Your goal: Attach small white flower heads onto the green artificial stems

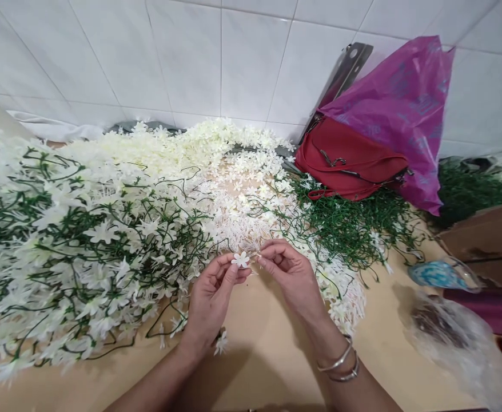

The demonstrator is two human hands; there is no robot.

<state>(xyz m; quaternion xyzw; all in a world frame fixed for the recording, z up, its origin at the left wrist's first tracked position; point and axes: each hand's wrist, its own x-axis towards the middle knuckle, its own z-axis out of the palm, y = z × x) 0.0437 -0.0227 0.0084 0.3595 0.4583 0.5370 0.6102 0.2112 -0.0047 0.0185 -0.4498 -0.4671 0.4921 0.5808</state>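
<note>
Between the thumb and fingers of my left hand (212, 289) is a white artificial flower (240, 260), its petals facing up. Close beside it, my right hand (289, 277) pinches a thin pale piece, too small to make out, perhaps a stamen or stem. Both hands are just above the tan table (259, 326). Under my left wrist lies another loose white flower (220, 342). A heap of white flowers on green stems (105, 232) spreads to the left of my hands. Pale thin stamen-like strands (234, 223) lie just beyond my fingers.
Green plastic stems (345, 226) lie at the right, below a red bag (349, 160) and a purple plastic bag (405, 109). Cream blossoms (182, 146) line the tiled wall (182, 57). A clear plastic bag (452, 337) and a cardboard box (486, 234) are at far right.
</note>
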